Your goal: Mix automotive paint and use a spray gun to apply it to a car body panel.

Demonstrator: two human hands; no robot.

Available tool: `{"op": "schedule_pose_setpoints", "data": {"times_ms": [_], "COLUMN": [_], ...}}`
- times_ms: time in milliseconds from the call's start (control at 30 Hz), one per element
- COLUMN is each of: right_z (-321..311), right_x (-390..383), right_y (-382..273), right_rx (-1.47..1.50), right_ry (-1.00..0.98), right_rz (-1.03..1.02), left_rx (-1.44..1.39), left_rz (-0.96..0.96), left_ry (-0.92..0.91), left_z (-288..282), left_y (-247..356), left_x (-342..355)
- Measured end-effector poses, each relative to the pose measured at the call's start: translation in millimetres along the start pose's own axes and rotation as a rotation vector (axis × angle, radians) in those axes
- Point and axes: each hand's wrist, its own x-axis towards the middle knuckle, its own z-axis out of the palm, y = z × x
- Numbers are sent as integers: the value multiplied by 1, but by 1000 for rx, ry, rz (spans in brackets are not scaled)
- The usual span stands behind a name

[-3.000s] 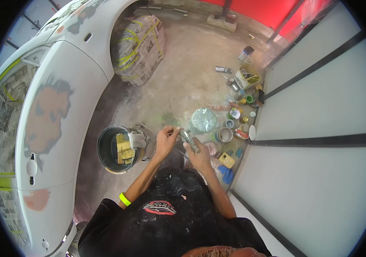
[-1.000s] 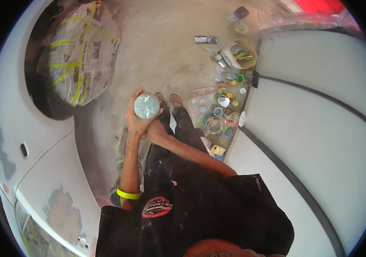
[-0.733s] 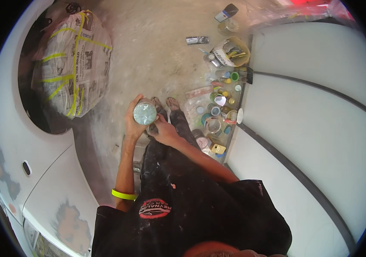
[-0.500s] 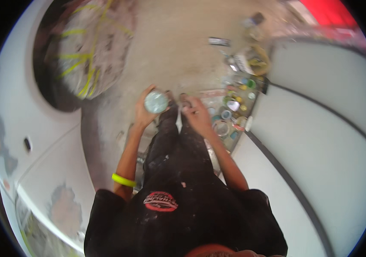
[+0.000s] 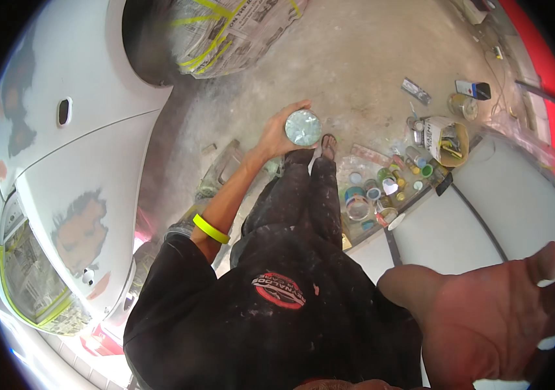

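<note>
My left hand (image 5: 276,136) is closed round a round container (image 5: 303,127) with a pale greenish, glassy-looking top or contents; its exact kind does not show. It is held out above my feet, fingers wrapped on its left and far side. My right hand (image 5: 485,318) is raised close to the camera at the lower right. Its palm is turned up, the fingers are spread, and nothing lies in it. Part of its fingertips runs into the dark rim of the picture.
On the left stands a white car body (image 5: 89,123) with sanded patches, and a newspaper-wrapped wheel (image 5: 238,39) beyond. Several paint cans and jars (image 5: 373,193) crowd the floor at right, beside a bucket (image 5: 454,144) and large grey panels (image 5: 485,221).
My right hand has moved from beside the container out to the lower right and opened. The view has swung left, and my left hand still holds the container.
</note>
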Motion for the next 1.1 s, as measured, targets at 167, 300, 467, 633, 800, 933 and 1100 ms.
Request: {"op": "schedule_pose_setpoints", "data": {"times_ms": [167, 300, 467, 633, 800, 933, 1100], "right_z": [23, 42, 38, 18, -5, -15, 31], "right_x": [-10, -15, -8, -4, -7, -35, -17], "right_y": [2, 20, 33, 30, 26, 49, 7], "right_rx": [46, 56, 85, 126, 108, 532, 1278], "right_ry": [-59, -102, -127, -136, -137, -482, -426], "right_rz": [-16, -61, -84, -125, -240, 99, 395], "left_rx": [-26, -39, 1, 34, 40, 66, -54], "left_rz": [4, -16, -8, -8, 26, -25, -9], "left_ry": [11, 69, 87, 90, 41, 65, 74], "left_z": [2, 4, 1, -2, 10, 5, -10], "left_y": [-4, -5, -3, 4, -11, -11, -11], "left_x": [-3, -10, -13, -18, -26, -29, -32]}}
